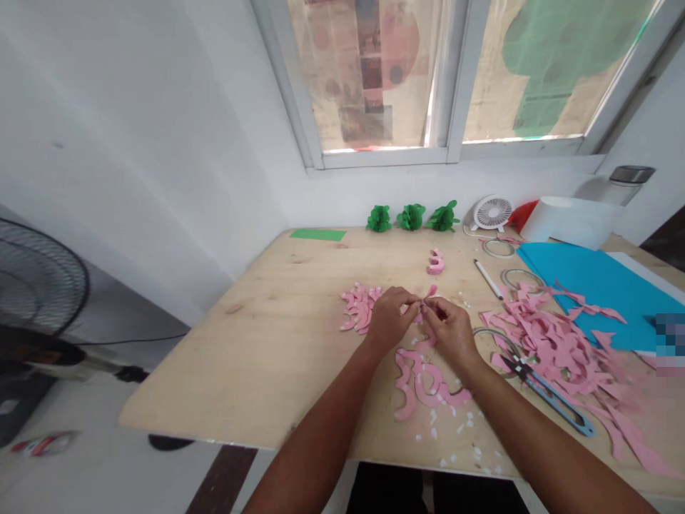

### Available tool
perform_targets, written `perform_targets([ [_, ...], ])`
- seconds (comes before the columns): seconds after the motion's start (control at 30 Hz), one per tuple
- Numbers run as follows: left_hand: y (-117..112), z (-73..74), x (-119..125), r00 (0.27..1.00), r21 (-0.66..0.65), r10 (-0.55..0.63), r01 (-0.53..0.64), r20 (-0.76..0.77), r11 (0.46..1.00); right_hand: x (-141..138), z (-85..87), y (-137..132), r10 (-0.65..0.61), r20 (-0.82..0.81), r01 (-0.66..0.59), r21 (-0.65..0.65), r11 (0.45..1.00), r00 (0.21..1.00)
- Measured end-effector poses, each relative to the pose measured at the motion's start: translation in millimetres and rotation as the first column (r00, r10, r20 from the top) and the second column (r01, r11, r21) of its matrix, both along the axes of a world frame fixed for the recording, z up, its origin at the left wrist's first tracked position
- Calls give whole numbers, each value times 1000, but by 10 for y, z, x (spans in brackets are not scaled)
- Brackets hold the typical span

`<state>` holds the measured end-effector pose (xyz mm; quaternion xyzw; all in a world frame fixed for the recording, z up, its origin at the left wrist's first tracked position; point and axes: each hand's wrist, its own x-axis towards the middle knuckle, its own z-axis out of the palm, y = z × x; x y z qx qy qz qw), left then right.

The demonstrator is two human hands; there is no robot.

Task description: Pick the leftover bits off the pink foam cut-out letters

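My left hand [394, 311] and my right hand [448, 325] meet over the table, their fingertips pinched together on a small pink paper piece [431, 290]. One end of that piece sticks up between them; the rest is covered by my fingers. Left of my left hand is a pile of curved pink paper cutouts [356, 307]. Several loose C-shaped pink cutouts [405, 401] lie below my hands, with tiny white paper bits [434, 432] scattered around. A small stack of pink C-shapes [435, 262] sits just beyond my hands.
Right of my hands are a heap of pink scraps [556, 343], blue-handled thread snips [559, 405], tape rings [499, 248], a white pen [488, 278] and blue sheets [583, 285]. Green paper balls [411, 217], a small fan [492, 213] and a green strip [317, 234] lie along the back.
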<state>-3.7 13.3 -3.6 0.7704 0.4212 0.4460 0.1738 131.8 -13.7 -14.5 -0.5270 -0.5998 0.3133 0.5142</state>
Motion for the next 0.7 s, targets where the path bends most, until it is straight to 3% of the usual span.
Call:
perform_targets([
  [0.4, 10, -2, -11, 999, -45, -37, 39, 35, 998, 8, -25, 28, 4, -45, -4, 7, 1000, 999],
  [0.7, -3, 16, 2, 992, -117, 2, 12, 123, 993, -6, -15, 19, 5, -66, -6, -10, 1000, 998],
])
